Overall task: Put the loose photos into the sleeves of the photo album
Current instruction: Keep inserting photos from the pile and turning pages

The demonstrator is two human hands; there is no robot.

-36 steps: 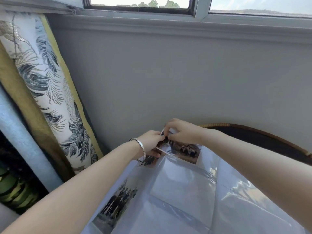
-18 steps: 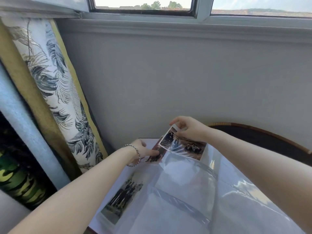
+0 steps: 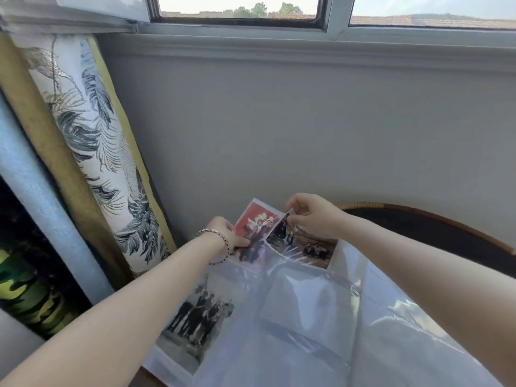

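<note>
Plastic album [image 3: 307, 325], right hand [image 3: 314, 216] pinching dark photo [image 3: 304, 247] at corner, left hand [image 3: 227, 231] holding red photo [image 3: 255, 219] at edge

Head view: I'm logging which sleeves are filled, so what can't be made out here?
- Head view: whether the brown photo is inside its sleeve yet; glare on the plastic and the right hand pinching its corner hide the opening.
- Head view: the lower left corner of the red photo, under the left hand.
- Head view: the near pages of the photo album, cut off by the bottom edge and the right forearm.
</note>
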